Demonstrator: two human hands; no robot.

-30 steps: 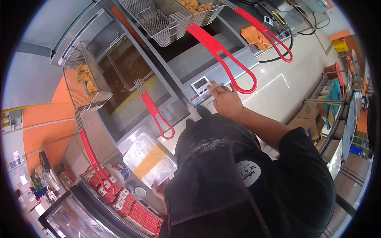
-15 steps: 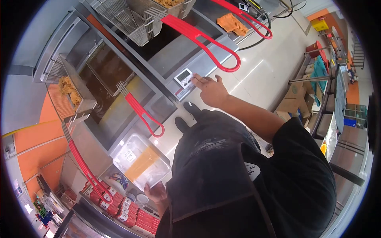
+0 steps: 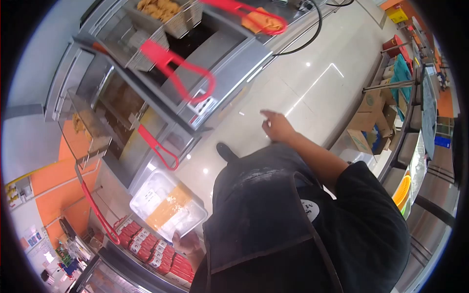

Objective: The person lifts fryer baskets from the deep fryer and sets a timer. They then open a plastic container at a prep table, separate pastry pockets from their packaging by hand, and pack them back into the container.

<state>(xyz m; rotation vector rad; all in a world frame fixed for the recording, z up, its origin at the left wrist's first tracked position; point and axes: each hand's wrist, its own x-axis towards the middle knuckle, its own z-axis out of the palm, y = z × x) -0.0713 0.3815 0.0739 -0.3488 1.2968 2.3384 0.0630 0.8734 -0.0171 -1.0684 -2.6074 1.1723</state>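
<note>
My left hand (image 3: 187, 243) grips the near edge of a clear plastic container (image 3: 166, 202) with a wide orange band and a small printed label on its lid. My right hand (image 3: 277, 126) hangs over the pale floor with its index finger stretched out and the other fingers loosely bent, holding nothing. To its left, a white timer (image 3: 202, 103) sits on the fryer's front edge, partly covered by a red basket handle (image 3: 183, 80). The hand and the timer are apart.
Fryer baskets with fried food (image 3: 159, 9) and red handles stand over the vats at the upper left. An orange cloth (image 3: 263, 20) lies on the counter. Red boxes (image 3: 149, 246) line a shelf below. Cardboard boxes (image 3: 366, 117) and a rack stand at the right.
My right hand has come away from the timer to the right. The view has shifted, and the fryer appears turned. The container remains in my left hand.
</note>
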